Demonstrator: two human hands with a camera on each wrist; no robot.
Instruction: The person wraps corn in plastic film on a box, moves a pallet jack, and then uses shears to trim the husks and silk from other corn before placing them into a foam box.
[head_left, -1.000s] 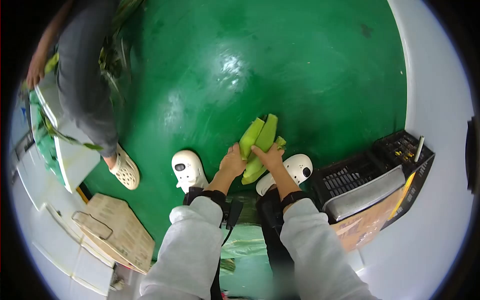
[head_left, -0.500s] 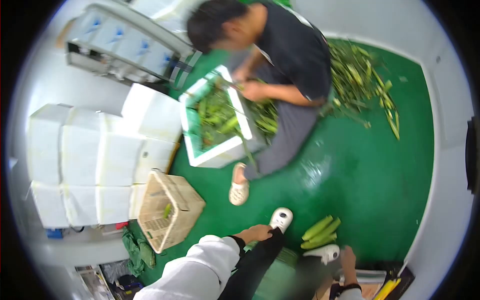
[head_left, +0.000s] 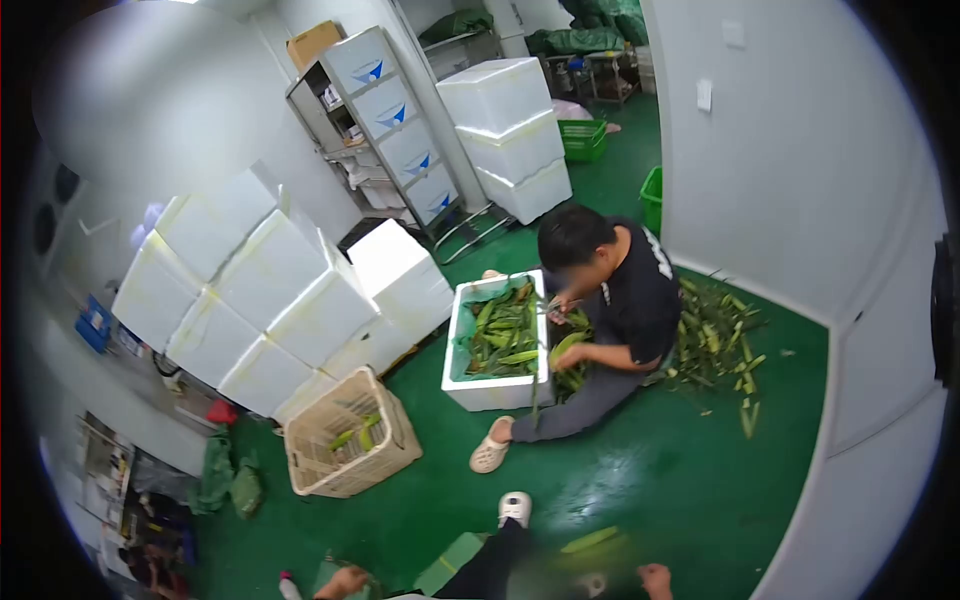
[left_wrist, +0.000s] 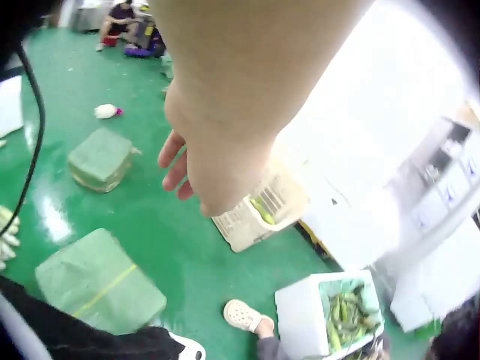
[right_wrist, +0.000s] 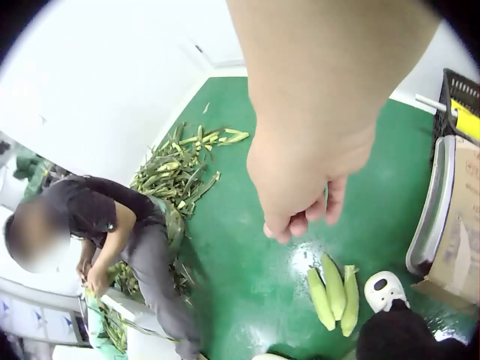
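Three green husked ears of corn (right_wrist: pixel 333 291) lie side by side on the green floor in the right wrist view, beside a white clog (right_wrist: pixel 385 290). Above them hangs my right hand (right_wrist: pixel 311 180), empty, its fingers loosely bent and apart from the corn. My left hand (left_wrist: pixel 217 161) hangs in the air with loose fingers and nothing in them; behind it in the left wrist view is a beige crate (left_wrist: pixel 259 225). At the bottom of the head view, my left hand (head_left: pixel 343 582) and right hand (head_left: pixel 656 581) are far apart, with blurred corn (head_left: pixel 590 541) between them.
A seated person (head_left: pixel 640 310) in dark clothes handles corn beside a white foam box (head_left: pixel 500 396) filled with green ears. Husks (head_left: pixel 712 335) are piled behind them. White boxes (head_left: pixel 290 280) are stacked left, near a beige crate (head_left: pixel 352 440). Green-wrapped bundles (left_wrist: pixel 101 281) stand on the floor.
Both hands have let go of the corn, which now lies on the floor, and have moved apart. The head view has swung up and left, bringing the seated person and boxes into sight.
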